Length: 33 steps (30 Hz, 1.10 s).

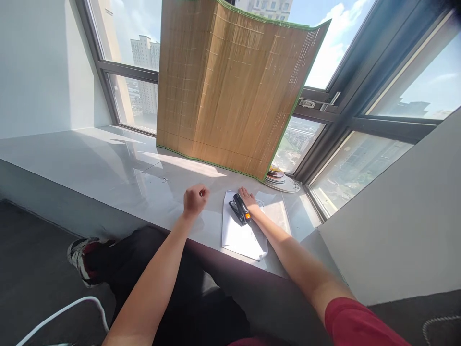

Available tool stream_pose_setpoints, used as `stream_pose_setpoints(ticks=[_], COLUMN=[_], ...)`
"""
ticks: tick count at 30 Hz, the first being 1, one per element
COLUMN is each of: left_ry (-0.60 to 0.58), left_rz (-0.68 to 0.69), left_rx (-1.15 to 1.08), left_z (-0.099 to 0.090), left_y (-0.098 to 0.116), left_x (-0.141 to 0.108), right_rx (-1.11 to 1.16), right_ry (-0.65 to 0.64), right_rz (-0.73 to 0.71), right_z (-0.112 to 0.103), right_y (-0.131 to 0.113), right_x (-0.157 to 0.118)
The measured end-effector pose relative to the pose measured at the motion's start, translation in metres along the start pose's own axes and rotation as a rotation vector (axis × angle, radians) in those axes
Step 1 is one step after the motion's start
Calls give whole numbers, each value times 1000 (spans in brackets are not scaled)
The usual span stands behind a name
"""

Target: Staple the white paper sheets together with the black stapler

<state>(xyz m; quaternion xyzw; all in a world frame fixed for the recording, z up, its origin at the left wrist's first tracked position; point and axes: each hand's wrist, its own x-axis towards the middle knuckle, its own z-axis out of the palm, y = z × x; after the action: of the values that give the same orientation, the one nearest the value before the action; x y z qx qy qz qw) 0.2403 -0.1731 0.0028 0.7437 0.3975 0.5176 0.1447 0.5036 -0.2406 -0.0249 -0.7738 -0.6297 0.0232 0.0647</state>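
Note:
My left hand (195, 199) is curled closed above the pale window ledge, left of the papers; whatever its fingers hold, if anything, is too small to name. A black stapler (239, 209) with an orange part lies on a stack of white papers (242, 239). Just right of the stapler, my right hand (249, 198) lies flat with its fingers stretched out over the top of the papers. A clear sheet or sleeve (276, 211) shows beside my right forearm.
A bamboo mat (234, 91) with green edging leans against the window behind the ledge (108, 166). Stacked round plates or discs (283, 182) sit at its lower right corner. Small dark bits (163, 179) lie left of my left hand. A white cable (77, 302) hangs at lower left.

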Motion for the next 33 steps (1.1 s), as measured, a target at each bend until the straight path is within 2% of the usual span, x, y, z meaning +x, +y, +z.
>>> stream_pose_setpoints(ticks=[6,11,16,21,25,29,33], left_ry=[66,119,158,232,203,75,-170], left_rz=[-7,-24,-50,-98,-142,-160,-105], left_rx=[27,60,53,-13,-19,-92,-117], left_z=[-3,-2,-7,-12,-12,-6,7], left_y=[-1,-5,-6,-6,-8,-11,-16], left_x=[2,3,3,4,6,5,1], right_rx=[14,61,92,108,104,62,6], right_ry=[-3,-54,-74,-31,-44,-9,71], right_rz=[-143,-176,-167,-138,-141,-155,-154], right_z=[14,19,22,25,24,25,35], right_y=[-70,-132,-167,-168,-152,-123,-96], right_x=[63,106,128,127,114,78,28])
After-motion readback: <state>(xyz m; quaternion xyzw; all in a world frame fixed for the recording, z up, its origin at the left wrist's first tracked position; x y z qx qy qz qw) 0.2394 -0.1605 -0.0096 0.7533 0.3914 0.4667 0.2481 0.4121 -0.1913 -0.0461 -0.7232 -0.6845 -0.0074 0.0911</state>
